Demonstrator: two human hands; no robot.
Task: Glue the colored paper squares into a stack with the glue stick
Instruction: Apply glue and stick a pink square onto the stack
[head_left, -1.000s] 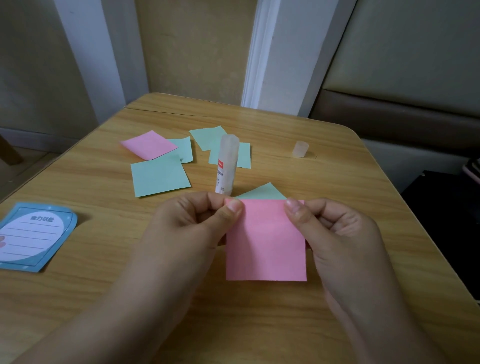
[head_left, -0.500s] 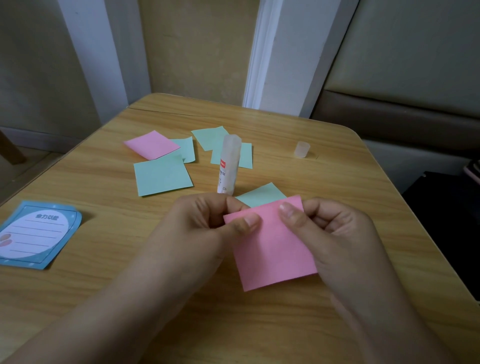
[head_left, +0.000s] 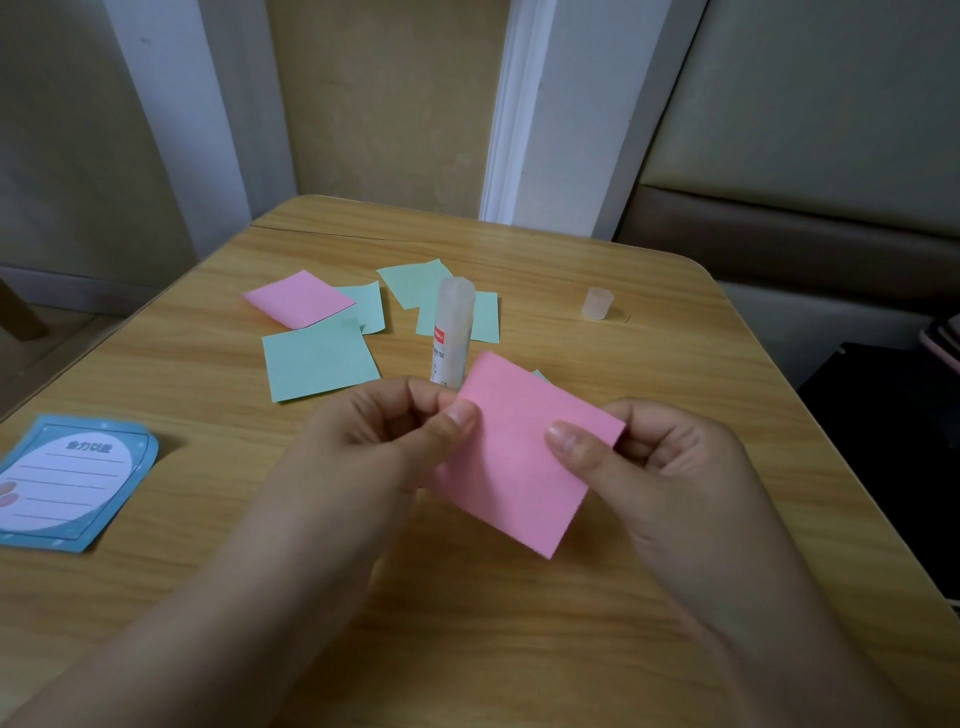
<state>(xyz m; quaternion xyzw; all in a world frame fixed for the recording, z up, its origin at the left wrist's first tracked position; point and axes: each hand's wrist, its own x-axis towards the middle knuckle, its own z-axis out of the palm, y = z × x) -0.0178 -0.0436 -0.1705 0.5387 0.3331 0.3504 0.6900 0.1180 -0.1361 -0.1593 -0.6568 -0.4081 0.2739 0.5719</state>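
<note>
Hands, left hand (head_left: 384, 431) and right hand (head_left: 670, 457), pinch matte pink paper square (head_left: 519, 467).

A blue card (head_left: 72, 480) with a white lined oval and printed characters at its top lies flat at the near left of the light wood-grain surface (head_left: 675, 374), partly cut off by the frame's left edge. Beyond the far edge of the surface stands a beige wall (head_left: 384, 104) with white vertical trim (head_left: 511, 114), and to the far right a padded panel (head_left: 810, 88) with a brown band below it. At the right edge, beside the surface, sits a dark object (head_left: 893, 426) too dim to identify.
</note>
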